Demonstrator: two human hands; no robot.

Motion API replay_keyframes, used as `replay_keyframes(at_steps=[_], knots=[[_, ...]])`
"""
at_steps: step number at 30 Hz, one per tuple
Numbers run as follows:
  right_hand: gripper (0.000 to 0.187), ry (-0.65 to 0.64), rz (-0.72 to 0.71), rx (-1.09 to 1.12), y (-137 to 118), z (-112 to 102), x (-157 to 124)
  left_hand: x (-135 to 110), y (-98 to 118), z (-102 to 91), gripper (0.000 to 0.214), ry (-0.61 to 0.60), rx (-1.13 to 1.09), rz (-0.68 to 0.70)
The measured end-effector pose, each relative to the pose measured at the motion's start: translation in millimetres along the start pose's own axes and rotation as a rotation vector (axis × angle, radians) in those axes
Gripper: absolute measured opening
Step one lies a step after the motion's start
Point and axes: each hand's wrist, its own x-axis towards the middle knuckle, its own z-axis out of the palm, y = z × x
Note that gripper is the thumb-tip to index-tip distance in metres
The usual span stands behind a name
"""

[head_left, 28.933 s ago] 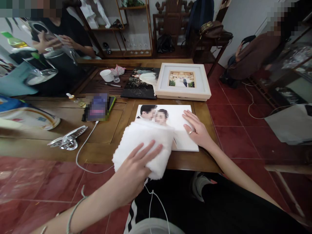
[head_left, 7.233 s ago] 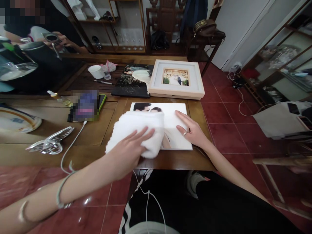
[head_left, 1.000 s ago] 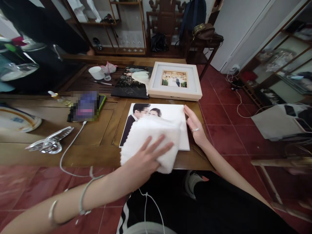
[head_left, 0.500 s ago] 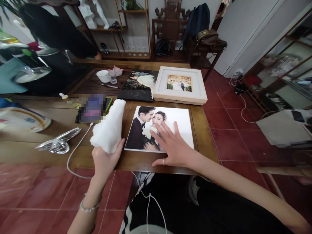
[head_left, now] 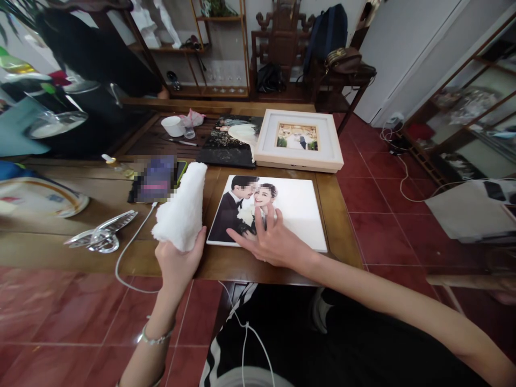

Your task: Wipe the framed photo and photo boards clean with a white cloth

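Observation:
My left hand (head_left: pixel 179 269) is closed round a thick wad of white cotton wool (head_left: pixel 183 207), held upright left of a photo panel. The white-edged photo panel (head_left: pixel 300 204) lies flat at the table's near edge, printed with two people in wedding clothes. Over its lower middle, my right hand (head_left: pixel 271 236) is spread with nothing in it, the fingers at or just above the printed surface. The hand covers part of the picture; whether all the fingertips touch it, I cannot tell.
Beyond the panel lie a white framed picture (head_left: pixel 264 153) and a dark photo panel (head_left: pixel 226 157). A phone (head_left: pixel 158 178) with a white cable, a silver hair clip (head_left: pixel 102 234), a dropper bottle (head_left: pixel 116 165) and a white cup (head_left: pixel 173 127) are on the left of the wooden table.
My right hand has slid left and a little towards me over the photo panel, uncovering its right part. My left hand keeps hold of the cotton wool and has hardly moved.

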Motion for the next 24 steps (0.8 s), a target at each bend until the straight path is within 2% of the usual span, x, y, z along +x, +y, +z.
replay_keyframes(at_steps=[3, 6, 9, 12, 17, 21, 24], knots=[[0.061, 0.068, -0.066, -0.037, 1, 0, -3, 0, 0, -0.7, 0.024, -0.006, -0.002, -0.037], [0.046, 0.099, -0.129, -0.002, 6, -5, -5, -1, -2, -0.7, 0.025, 0.008, 0.007, -0.046], [0.025, 0.053, -0.115, 0.112, 14, -18, -2, -1, -3, -0.5, 0.025, 0.036, 0.012, -0.026], [0.017, 0.01, -0.139, 0.112, 23, -31, 1, -1, -4, -0.6, 0.025, 0.033, 0.01, -0.019], [0.016, 0.049, -0.133, 0.028, 31, -41, 3, -2, -5, -0.5, 0.025, 0.03, 0.004, -0.054], [0.034, 0.068, -0.101, 0.017, 35, -48, 2, -3, -7, 0.3, 0.024, 0.026, 0.017, -0.091], [0.047, 0.118, -0.04, 0.151, 41, -62, 2, -4, -8, 0.9, 0.025, 0.024, 0.024, -0.082]])
